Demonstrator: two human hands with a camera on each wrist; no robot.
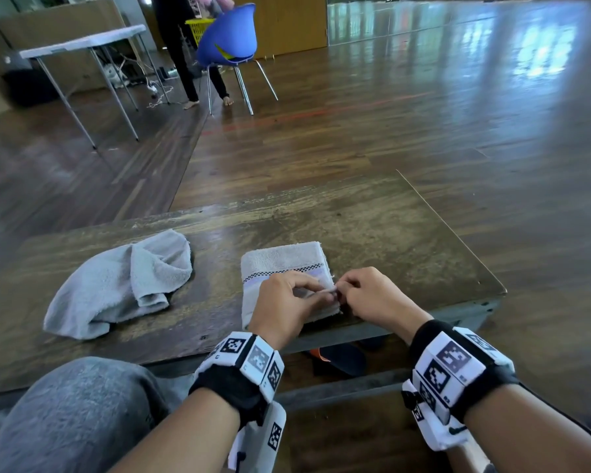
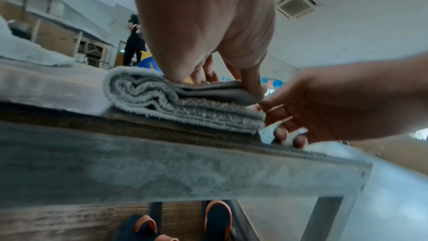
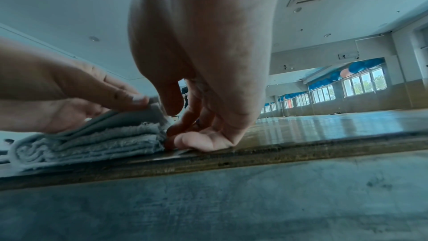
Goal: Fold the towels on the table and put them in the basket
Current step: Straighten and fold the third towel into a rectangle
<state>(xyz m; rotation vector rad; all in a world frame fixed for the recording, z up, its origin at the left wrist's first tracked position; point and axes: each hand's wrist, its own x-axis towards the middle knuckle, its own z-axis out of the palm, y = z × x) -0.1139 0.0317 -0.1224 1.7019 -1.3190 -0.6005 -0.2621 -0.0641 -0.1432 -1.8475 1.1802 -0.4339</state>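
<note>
A folded grey towel (image 1: 284,268) lies near the front edge of the wooden desk (image 1: 389,233), its layers stacked flat and a checked band running across its top. The left hand (image 1: 280,305) rests on the towel's near right part, and its fingers (image 2: 253,83) curl over the right edge, with the thumb on top, pinching the uppermost layer. The right hand (image 1: 372,298) sits just beside the towel's right edge, touching the left hand's fingertips; its fingers (image 3: 185,122) are bent inward against the stacked edge, and the side of the hand rests on the desk. Seen from the left wrist, a small white tag (image 2: 268,131) sticks out at the towel's lower right corner, between the right hand's fingers. Whether the right fingers actually grip a layer cannot be told. A second grey towel (image 1: 123,281) lies crumpled and unfolded on the left part of the desk, well apart from both hands. Under the desk, dark sandals with orange trim (image 2: 217,219) stand on the wooden floor. Farther back, a blue chair (image 1: 231,37) stands near a white folding table (image 1: 82,42), with a yellow basket (image 1: 198,30) behind the chair and another person standing beside it.
</note>
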